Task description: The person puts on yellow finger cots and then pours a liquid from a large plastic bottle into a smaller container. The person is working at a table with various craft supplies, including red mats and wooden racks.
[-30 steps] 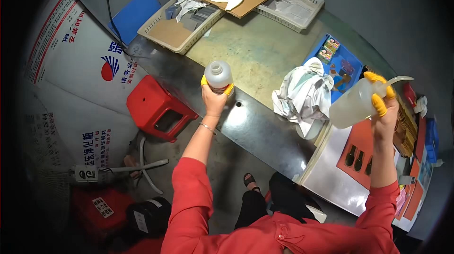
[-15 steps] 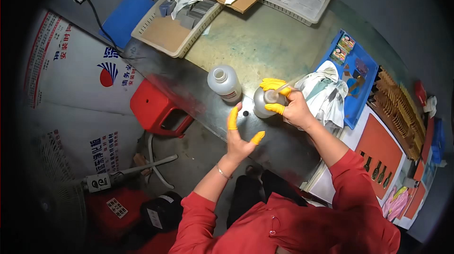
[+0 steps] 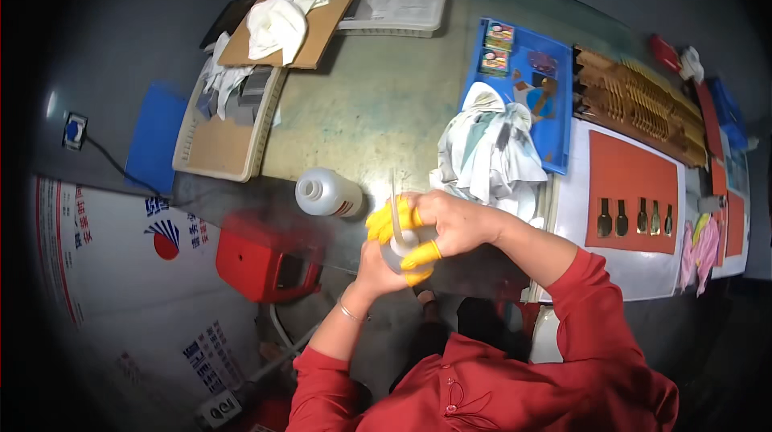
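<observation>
Close to the table's front edge, both my hands are on a squeeze bottle [image 3: 392, 258] with a thin bent spout. My left hand [image 3: 379, 271] wraps round its body from the near left. My right hand [image 3: 454, 227] closes round the bottle's top from the right, with the spout rising between the fingers. Yellow finger cots cover several fingertips. Just left of them stands an open-necked whitish plastic bottle [image 3: 342, 195], which no hand touches.
A crumpled white cloth [image 3: 490, 150] lies right of my hands, partly over a blue tray [image 3: 560, 130]. Farther right are an orange mat [image 3: 635, 166] with dark flat pieces and a brown rack [image 3: 635, 102]. White baskets [image 3: 183, 146] stand far left; a red stool [image 3: 249, 255] is below.
My left hand has come from beside the squeeze bottle onto its body. The bottle is now nearer to me, with my right hand still at its top. The view has turned rightward.
</observation>
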Motion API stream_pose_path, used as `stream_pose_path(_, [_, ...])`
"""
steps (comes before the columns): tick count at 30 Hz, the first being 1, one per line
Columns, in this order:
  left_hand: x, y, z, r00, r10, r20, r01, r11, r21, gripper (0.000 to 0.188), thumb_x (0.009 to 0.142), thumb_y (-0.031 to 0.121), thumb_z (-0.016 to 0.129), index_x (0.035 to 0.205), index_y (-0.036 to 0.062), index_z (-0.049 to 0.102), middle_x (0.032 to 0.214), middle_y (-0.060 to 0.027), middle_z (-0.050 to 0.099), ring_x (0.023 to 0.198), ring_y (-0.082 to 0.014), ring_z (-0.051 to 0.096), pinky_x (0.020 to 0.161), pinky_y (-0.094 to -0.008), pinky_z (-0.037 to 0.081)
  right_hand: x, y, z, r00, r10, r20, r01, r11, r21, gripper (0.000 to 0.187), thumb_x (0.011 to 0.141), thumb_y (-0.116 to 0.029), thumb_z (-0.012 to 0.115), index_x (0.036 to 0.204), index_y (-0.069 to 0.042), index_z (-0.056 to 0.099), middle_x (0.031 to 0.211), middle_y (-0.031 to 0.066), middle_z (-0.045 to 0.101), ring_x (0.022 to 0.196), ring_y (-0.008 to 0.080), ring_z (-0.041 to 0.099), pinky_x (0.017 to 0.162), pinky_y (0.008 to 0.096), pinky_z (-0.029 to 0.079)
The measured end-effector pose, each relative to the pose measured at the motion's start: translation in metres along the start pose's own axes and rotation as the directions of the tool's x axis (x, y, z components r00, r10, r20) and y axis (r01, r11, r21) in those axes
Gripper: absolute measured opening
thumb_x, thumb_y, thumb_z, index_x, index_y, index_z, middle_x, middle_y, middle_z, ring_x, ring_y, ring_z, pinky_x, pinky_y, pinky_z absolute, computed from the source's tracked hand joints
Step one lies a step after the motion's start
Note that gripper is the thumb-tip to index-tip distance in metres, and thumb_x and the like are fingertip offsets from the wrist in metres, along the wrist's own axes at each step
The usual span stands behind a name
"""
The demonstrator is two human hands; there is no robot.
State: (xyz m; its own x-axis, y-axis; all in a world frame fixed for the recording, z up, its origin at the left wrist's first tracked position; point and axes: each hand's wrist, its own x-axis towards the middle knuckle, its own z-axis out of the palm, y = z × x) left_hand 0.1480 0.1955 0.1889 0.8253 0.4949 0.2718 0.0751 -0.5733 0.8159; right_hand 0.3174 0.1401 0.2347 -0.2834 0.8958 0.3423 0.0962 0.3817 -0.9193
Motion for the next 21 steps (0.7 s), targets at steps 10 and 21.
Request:
stream_pose_path(10, [-0.012, 0.018, 0.018, 0.980, -0.200, -0.014, 0.196, 0.970, -0.144, 0.059, 0.058, 0.020, 0.078, 0.104, 0.0008, 0.047, 0.094, -0.0096, 0.057, 0.084, -0.0182, 0.057, 0.073, -0.0303, 0.045, -0.029, -0.018, 0.041, 0.770, -0.214, -0.601, -0.362, 0.629, -0.688, 0.048, 0.067, -0.022, 0.067, 0.106, 0.001, 0.051, 0.087, 0.0132, 0.053, 0.083, 0.0297, 0.049, 0.075, 0.0380, 0.039])
stream_pose_path(21, [-0.007, 0.009, 0.023, 0.984, -0.173, -0.049, 0.169, 0.983, -0.067, 0.064, 0.057, 0.026, 0.078, 0.107, 0.0019, 0.047, 0.094, -0.0085, 0.056, 0.086, -0.0181, 0.056, 0.075, -0.0304, 0.044, -0.046, -0.002, 0.038, 0.851, 0.001, -0.526, -0.230, 0.900, -0.370, 0.051, 0.072, -0.006, 0.055, 0.121, -0.003, 0.041, 0.109, 0.0147, 0.052, 0.102, 0.0290, 0.048, 0.089, 0.0352, 0.037])
